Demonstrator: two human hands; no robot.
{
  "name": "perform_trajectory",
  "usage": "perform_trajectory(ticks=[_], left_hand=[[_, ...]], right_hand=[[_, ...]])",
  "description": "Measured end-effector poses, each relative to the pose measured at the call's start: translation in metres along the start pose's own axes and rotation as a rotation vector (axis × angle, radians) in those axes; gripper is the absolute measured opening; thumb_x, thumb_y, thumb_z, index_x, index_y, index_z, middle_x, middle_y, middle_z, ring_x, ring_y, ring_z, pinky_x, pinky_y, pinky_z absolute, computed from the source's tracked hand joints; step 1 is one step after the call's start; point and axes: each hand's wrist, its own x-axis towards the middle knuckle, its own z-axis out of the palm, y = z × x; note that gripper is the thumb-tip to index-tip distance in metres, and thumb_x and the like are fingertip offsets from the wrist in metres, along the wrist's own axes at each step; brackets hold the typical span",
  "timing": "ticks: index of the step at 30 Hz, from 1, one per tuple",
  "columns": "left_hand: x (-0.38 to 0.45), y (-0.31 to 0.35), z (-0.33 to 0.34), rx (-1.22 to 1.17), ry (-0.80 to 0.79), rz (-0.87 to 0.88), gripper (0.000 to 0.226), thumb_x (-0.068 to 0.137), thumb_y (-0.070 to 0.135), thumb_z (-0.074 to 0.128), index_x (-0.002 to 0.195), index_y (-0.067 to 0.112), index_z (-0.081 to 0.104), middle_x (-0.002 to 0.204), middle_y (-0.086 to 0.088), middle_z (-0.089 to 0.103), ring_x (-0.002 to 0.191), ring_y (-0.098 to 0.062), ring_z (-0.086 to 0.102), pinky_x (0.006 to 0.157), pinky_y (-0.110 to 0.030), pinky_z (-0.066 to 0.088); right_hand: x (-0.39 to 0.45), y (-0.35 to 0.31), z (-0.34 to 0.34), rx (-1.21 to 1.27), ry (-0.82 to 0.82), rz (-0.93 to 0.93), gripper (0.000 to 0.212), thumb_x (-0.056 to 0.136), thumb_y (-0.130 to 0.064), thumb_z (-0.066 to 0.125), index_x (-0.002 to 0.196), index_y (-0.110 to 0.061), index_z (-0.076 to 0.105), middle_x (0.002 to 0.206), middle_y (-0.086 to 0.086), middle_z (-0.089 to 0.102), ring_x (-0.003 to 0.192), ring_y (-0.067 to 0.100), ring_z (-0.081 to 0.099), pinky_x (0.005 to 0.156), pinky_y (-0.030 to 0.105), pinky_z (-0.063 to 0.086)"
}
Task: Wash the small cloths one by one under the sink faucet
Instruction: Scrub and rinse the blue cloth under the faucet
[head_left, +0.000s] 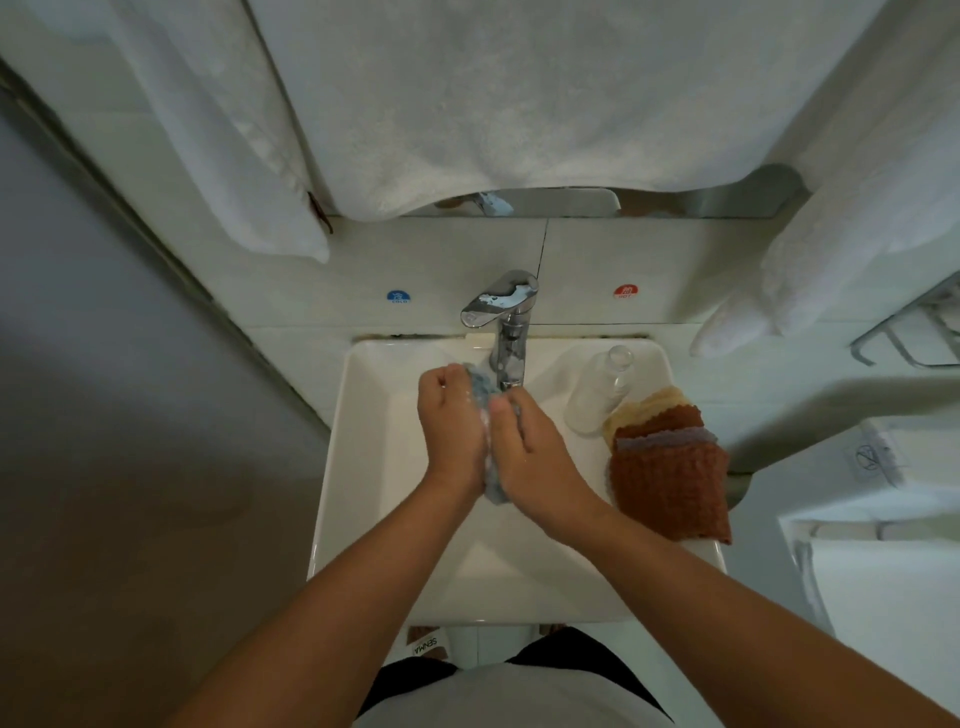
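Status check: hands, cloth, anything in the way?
Left hand and right hand both shut on blue cloth under faucet. Cloth pile waits on sink rim. Nothing in the way.

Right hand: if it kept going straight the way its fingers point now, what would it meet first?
Probably the faucet. The right hand, pressing the blue cloth against the left hand, points up toward the spout base just beyond its fingertips. Depth is unclear.
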Motion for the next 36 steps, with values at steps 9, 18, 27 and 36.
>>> perform_trajectory(ticks=[9,18,27,36], left_hand=[[-0.007,-0.008,-0.02,0.053,-0.058,0.05,0.016,0.106,0.017,0.044,0.095,0.012,0.055,0.088,-0.003,0.059,0.08,-0.013,0.059,0.067,-0.022,0.051],[-0.027,-0.016,-0.036,0.08,-0.093,0.056,0.019,0.108,0.02,0.042,0.098,0.011,0.056,0.088,-0.002,0.061,0.078,-0.006,0.06,0.067,-0.014,0.051],[-0.023,-0.007,-0.037,0.239,-0.308,0.055,0.018,0.108,0.027,0.044,0.094,0.022,0.055,0.091,0.001,0.062,0.084,-0.009,0.062,0.079,-0.028,0.054],[-0.004,0.009,-0.055,0.562,-0.545,0.16,0.02,0.105,0.037,0.051,0.121,0.033,0.039,0.087,-0.003,0.068,0.074,-0.005,0.07,0.058,-0.022,0.054]], right_hand=[[-0.007,0.001,0.016,-0.021,0.053,0.026,0.023,0.109,-0.032,0.038,0.098,-0.018,0.052,0.083,0.0,0.062,0.072,0.005,0.06,0.071,0.032,0.053],[-0.024,0.007,0.023,0.035,0.122,0.134,0.03,0.109,-0.034,0.036,0.1,-0.013,0.054,0.087,0.003,0.065,0.08,0.011,0.064,0.076,0.032,0.053],[-0.021,0.008,0.0,0.014,0.129,0.119,0.025,0.108,-0.036,0.041,0.101,-0.014,0.051,0.088,0.0,0.06,0.081,0.011,0.061,0.074,0.022,0.054],[-0.02,0.036,-0.022,0.255,-0.044,0.154,0.035,0.082,-0.02,0.079,0.097,-0.016,0.047,0.085,0.001,0.057,0.078,0.012,0.059,0.072,0.033,0.054]])
